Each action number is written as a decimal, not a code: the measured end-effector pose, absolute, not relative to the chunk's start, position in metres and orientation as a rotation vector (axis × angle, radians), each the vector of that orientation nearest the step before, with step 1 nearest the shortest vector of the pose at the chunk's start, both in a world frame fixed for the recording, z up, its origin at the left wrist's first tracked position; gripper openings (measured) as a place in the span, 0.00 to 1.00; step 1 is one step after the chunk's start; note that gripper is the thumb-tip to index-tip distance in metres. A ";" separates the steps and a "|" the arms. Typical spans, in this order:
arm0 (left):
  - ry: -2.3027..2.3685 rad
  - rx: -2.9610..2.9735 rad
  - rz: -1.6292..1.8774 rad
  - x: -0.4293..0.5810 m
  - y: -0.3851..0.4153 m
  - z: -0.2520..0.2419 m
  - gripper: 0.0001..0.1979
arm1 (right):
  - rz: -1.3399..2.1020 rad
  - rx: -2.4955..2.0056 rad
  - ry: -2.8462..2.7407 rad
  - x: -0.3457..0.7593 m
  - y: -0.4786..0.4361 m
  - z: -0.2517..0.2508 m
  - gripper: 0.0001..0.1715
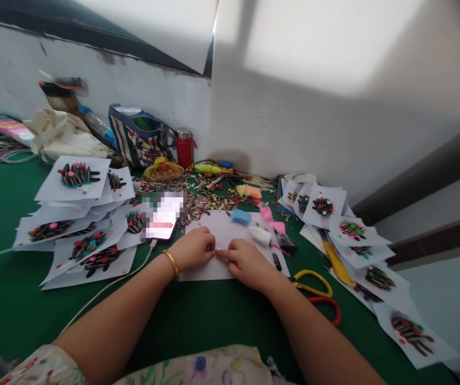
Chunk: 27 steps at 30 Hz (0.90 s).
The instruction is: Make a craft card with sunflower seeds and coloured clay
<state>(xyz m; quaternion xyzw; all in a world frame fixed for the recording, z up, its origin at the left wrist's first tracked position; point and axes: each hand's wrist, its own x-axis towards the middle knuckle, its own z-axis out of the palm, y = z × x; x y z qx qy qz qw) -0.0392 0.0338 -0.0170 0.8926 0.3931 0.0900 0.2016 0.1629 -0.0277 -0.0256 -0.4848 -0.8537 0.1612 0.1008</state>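
Our left hand [199,248] and right hand [248,263] sit close together over the white paper [209,272] on the green table [205,315]; we cannot tell whether either grips anything, and our right hand sliding outward could knock the pen [277,262]

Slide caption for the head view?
Left hand and right hand close together over white paper, between piles of decorated sheets on a green table.

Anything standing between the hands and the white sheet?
Nothing visible: the left hand and right hand come together over the white sheet. The blue block lies beyond them, toward its far right, out of the way. Any small piece between their fingertips can't be made out.
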 end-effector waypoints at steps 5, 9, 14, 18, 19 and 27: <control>1.103 2.483 0.263 -0.039 0.034 -0.017 0.07 | 0.524 -1.416 -2.427 0.165 -0.026 -0.028 0.28; 1.077 2.480 0.252 -0.039 0.035 -0.017 0.07 | 0.548 -1.372 -2.374 0.168 -0.024 -0.030 0.26; 1.057 2.468 0.239 -0.039 0.036 -0.017 0.08 | 0.553 -1.400 -2.384 0.167 -0.025 -0.030 0.26; 1.139 2.417 0.233 -0.040 0.037 -0.016 0.08 | 0.524 -1.444 -2.415 0.164 -0.027 -0.028 0.26; 1.166 2.403 0.229 -0.040 0.038 -0.015 0.10 | 0.511 -1.450 -2.427 0.162 -0.028 -0.027 0.27; 1.150 2.410 0.206 -0.041 0.038 -0.013 0.05 | 0.401 -1.504 -2.528 0.153 -0.031 -0.023 0.27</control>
